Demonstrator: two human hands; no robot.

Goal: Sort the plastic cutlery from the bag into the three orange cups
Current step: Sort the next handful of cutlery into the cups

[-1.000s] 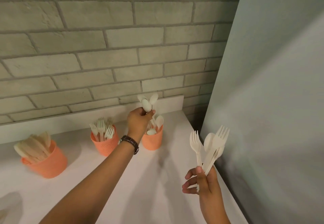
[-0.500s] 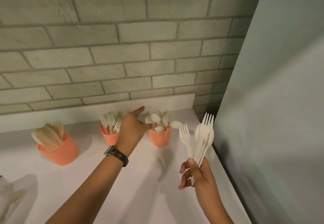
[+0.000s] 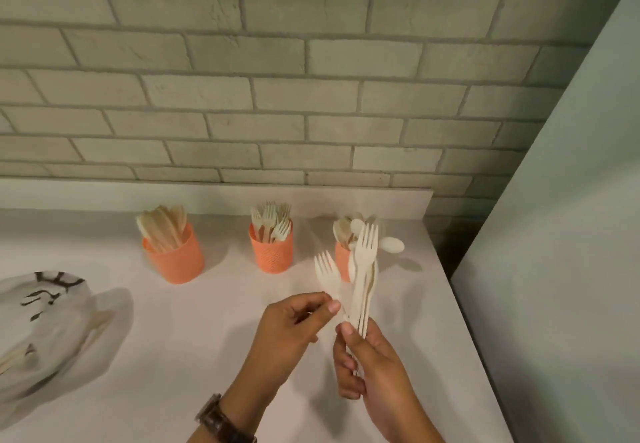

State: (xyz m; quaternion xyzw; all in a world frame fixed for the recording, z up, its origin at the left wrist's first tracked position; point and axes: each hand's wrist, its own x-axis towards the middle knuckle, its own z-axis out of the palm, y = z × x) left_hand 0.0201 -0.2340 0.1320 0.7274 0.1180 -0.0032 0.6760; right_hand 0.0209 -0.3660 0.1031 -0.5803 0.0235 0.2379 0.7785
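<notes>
Three orange cups stand in a row near the brick wall: the left cup [image 3: 176, 262] holds knives, the middle cup [image 3: 273, 255] holds forks, and the right cup [image 3: 341, 262] holds spoons and is partly hidden. My right hand [image 3: 374, 363] grips a bundle of white plastic cutlery [image 3: 363, 269] upright by the handles in front of the spoon cup. One fork [image 3: 325, 271] leans left out of that bundle. My left hand [image 3: 294, 328] has curled fingers, and its fingertips pinch this fork's handle just above my right thumb.
A crumpled translucent bag [image 3: 48, 321] with dark print lies at the left on the white counter [image 3: 173, 356], with some cutlery showing inside. A grey panel [image 3: 554, 234] bounds the counter on the right. The brick wall [image 3: 277, 96] stands behind the cups.
My left hand let go of the spoons at the right cup and came back to the bundle, where it now pinches the leaning fork. The view has shifted, which brings the bag into sight.
</notes>
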